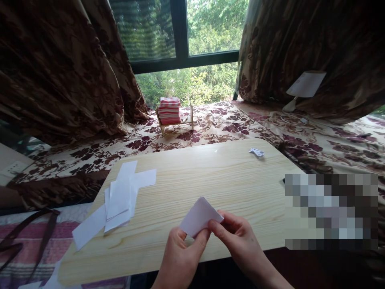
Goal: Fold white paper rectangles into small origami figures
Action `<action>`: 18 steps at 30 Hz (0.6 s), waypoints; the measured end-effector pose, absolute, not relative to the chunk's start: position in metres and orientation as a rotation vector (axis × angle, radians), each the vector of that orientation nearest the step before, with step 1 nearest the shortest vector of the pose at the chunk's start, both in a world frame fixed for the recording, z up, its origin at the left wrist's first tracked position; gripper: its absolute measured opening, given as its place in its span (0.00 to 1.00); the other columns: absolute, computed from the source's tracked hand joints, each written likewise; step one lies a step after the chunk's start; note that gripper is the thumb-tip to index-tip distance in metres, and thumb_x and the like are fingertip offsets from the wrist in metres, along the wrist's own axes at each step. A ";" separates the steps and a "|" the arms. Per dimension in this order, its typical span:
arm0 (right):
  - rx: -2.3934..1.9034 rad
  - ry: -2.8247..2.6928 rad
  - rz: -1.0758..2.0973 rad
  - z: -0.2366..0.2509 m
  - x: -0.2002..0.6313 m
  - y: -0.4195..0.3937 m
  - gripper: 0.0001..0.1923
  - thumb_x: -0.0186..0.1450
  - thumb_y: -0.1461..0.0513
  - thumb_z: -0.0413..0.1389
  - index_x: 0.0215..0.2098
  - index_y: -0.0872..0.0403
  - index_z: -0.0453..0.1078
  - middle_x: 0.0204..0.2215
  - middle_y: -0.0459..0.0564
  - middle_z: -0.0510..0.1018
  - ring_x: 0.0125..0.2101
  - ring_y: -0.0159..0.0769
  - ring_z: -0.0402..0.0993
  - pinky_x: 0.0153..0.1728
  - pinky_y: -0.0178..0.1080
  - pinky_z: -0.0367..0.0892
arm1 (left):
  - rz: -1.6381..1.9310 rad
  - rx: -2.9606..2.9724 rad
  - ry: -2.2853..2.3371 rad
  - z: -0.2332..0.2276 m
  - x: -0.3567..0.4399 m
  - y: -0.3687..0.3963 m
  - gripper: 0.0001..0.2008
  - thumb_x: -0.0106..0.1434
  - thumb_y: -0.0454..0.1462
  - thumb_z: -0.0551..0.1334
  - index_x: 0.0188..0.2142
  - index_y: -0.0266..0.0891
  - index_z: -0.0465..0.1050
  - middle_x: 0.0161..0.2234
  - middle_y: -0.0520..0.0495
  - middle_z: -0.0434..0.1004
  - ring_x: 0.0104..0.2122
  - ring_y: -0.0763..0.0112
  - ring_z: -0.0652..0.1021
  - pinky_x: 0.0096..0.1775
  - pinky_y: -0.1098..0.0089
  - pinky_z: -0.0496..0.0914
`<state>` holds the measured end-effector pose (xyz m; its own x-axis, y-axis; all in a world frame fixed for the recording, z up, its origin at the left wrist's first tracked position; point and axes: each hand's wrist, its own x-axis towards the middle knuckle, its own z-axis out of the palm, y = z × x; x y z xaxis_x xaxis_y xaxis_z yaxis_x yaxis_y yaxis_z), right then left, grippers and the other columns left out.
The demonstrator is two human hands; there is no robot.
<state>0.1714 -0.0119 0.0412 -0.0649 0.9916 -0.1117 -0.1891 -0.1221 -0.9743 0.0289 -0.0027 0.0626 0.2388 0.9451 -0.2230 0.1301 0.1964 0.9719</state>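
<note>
Between my two hands is a small folded piece of white paper (pixel 200 216), held above the near edge of the wooden table. My left hand (pixel 184 253) grips its lower left side, thumb on top. My right hand (pixel 236 233) pinches the right corner between thumb and fingers; the fingertips behind the paper are hidden. To the left on the table lies a loose pile of white paper strips (pixel 119 200), overlapping at different angles. A small folded paper piece (pixel 256 152) rests near the table's far right corner.
The pale wooden table (pixel 195 168) has rounded corners. Behind it, a flowered cloth ledge (pixel 216 124) carries a little rack (pixel 176 122) with folded pink striped cloths (pixel 169 110) and a white lamp (pixel 305 85). Dark straps (pixel 48 224) lie at left. A blurred patch covers the right side.
</note>
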 end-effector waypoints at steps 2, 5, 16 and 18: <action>-1.127 -1.000 1.413 0.040 0.168 -0.013 0.17 0.60 0.50 0.60 0.24 0.55 0.69 0.23 0.45 0.72 0.29 0.35 0.68 0.33 0.36 0.64 | 0.811 1.259 1.188 0.064 0.032 -0.004 0.13 0.60 0.43 0.64 0.38 0.37 0.81 0.35 0.46 0.82 0.41 0.58 0.79 0.46 0.66 0.71; -1.116 -0.955 1.399 0.038 0.168 -0.013 0.17 0.59 0.50 0.61 0.24 0.55 0.70 0.23 0.46 0.73 0.28 0.34 0.68 0.32 0.35 0.63 | 0.825 1.324 1.213 0.064 0.030 -0.006 0.13 0.61 0.43 0.61 0.35 0.37 0.81 0.34 0.46 0.81 0.41 0.59 0.78 0.48 0.66 0.69; -1.205 -0.752 1.240 0.030 0.195 -0.001 0.19 0.55 0.51 0.65 0.19 0.54 0.67 0.18 0.43 0.67 0.25 0.31 0.61 0.29 0.35 0.59 | 0.782 1.511 1.327 0.057 0.002 0.000 0.12 0.61 0.44 0.59 0.31 0.39 0.76 0.31 0.50 0.78 0.35 0.65 0.76 0.39 0.72 0.67; -1.170 -0.766 1.317 0.032 0.176 -0.005 0.19 0.56 0.50 0.64 0.19 0.54 0.68 0.19 0.43 0.67 0.26 0.32 0.62 0.30 0.35 0.59 | 0.819 1.509 1.249 0.063 0.015 0.000 0.12 0.62 0.44 0.60 0.33 0.39 0.77 0.31 0.49 0.78 0.36 0.65 0.76 0.41 0.71 0.68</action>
<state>0.1759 -0.0053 0.0320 0.1555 0.9702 -0.1861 -0.3182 -0.1291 -0.9392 0.0149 -0.0003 0.0630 0.2455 0.9659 -0.0828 0.3094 0.0029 0.9509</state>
